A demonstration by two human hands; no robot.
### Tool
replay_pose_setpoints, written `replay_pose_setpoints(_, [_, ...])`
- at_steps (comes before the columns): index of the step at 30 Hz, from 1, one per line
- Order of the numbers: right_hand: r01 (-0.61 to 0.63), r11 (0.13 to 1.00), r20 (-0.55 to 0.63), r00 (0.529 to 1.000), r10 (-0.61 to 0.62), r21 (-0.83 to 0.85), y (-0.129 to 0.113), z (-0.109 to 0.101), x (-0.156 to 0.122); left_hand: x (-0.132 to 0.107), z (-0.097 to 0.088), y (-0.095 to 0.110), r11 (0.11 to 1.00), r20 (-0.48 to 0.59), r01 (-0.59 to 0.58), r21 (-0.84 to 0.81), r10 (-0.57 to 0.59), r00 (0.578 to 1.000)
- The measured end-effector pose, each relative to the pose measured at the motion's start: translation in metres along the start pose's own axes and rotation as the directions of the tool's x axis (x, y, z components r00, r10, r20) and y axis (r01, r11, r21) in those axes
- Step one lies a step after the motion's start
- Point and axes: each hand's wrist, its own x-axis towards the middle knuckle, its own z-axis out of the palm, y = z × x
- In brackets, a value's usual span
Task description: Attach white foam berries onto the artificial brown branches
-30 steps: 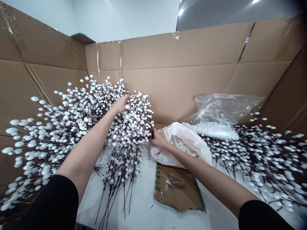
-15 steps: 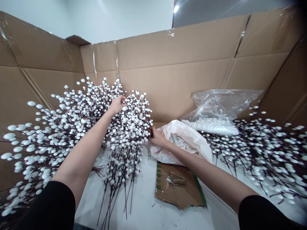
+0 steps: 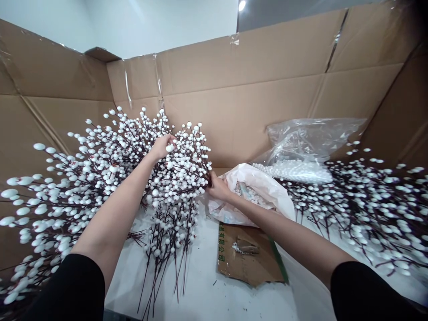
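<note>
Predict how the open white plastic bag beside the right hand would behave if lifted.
The open white plastic bag would probably sag and fold, as its thin walls look crumpled. The small white pieces inside could spill if it tips, since its mouth gapes.

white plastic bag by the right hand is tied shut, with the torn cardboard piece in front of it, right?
Not quite: the head view shows the white plastic bag open, not tied shut, with white pieces inside. It is by the right hand, and the torn cardboard piece lies in front of it.
</note>
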Motion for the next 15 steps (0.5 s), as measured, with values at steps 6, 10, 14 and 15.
replay_pose_setpoints(6, [0.017, 1.000, -0.028, 0.999, -0.017, 0.013, 0.000, 0.001, -0.003, 0.003, 0.003, -0.012, 0.999, 0.010, -0.021, -0.025, 0.022, 1.000])
replay_pose_setpoints(10, [0.008, 1.000, -0.043, 0.999, -0.008, 0.001, 0.001, 0.002, -0.006, 0.003, 0.005, -0.015, 0.998, 0.005, -0.065, -0.007, 0.065, 0.998])
replay_pose_setpoints(14, [0.008, 1.000, -0.045, 0.999, -0.008, -0.006, 0.001, 0.002, -0.007, 0.002, 0.004, -0.014, 0.994, 0.038, -0.110, 0.028, 0.109, 0.993])
replay_pose_setpoints(15, [0.008, 1.000, -0.042, 0.999, -0.008, -0.008, 0.001, 0.002, -0.007, 0.002, 0.003, -0.013, 0.992, 0.055, -0.120, 0.039, 0.117, 0.992])
